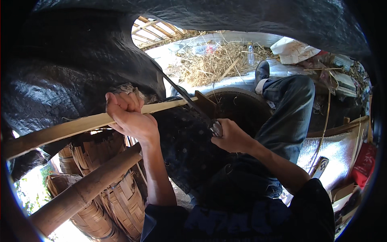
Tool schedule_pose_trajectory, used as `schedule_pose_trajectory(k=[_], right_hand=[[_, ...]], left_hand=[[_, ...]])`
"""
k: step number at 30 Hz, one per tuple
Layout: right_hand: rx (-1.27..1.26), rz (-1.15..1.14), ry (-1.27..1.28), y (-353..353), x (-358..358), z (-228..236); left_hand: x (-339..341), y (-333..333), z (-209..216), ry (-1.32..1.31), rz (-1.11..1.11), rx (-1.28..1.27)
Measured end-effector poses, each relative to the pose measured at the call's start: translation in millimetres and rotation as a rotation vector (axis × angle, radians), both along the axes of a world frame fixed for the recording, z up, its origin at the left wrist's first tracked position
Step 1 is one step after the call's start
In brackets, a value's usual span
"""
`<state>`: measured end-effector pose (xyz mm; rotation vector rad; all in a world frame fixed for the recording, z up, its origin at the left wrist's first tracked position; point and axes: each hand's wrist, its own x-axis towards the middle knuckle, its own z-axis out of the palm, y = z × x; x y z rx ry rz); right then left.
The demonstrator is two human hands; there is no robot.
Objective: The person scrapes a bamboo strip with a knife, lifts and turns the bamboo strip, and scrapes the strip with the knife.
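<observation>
Straw [205,66] litters silvery sheeting [286,69]; our left hand [135,117] grips a bamboo strip [60,133], our right hand [231,136] a knife [195,105]; red plastic [363,167] bears lettering.

the long strip [80,124] looks like pale split bamboo or wood, matt and fairly smooth; the knife [194,105] has a dark, dull metal blade. the black sheet [52,60] is glossy, wrinkled plastic, the pole [88,191] smooth and bamboo-like, the baskets [121,205] coarse, matt woven strips. the trousers [287,109] are faded denim, the bottle [250,56] clear plastic, the heap [205,66] rough, dry, straw-like shreds, the panel [328,151] shiny, silvery and foil-like
</observation>
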<state>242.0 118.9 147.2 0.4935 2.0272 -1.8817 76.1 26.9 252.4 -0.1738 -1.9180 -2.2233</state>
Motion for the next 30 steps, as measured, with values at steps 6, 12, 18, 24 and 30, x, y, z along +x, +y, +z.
schedule_pose_trajectory(k=[6, 12, 18, 24, 30], right_hand=[[0.030, -0.090, 0.264, 12.9, -22.6, 58.1], [-0.116, 0.068, -0.298, -6.5, -1.1, -12.7], [-0.133, -0.016, 0.039, 12.5, -18.3, 10.3], [-0.032, -0.160, 0.234, 3.8, -23.8, 52.4], [-0.200, -0.083, -0.196, -13.0, -5.2, -20.4]], left_hand=[[-3.1, -14.8, 0.5, 0.023, 0.019, -0.002], [7.0, -5.1, -1.5, 0.021, 0.019, 0.038], [-0.4, -3.2, -2.4, 0.003, 0.021, -0.008], [3.1, -1.3, 3.9, 0.029, 0.014, 0.011], [2.7, 3.7, -1.3, 0.023, 0.076, -0.007]])
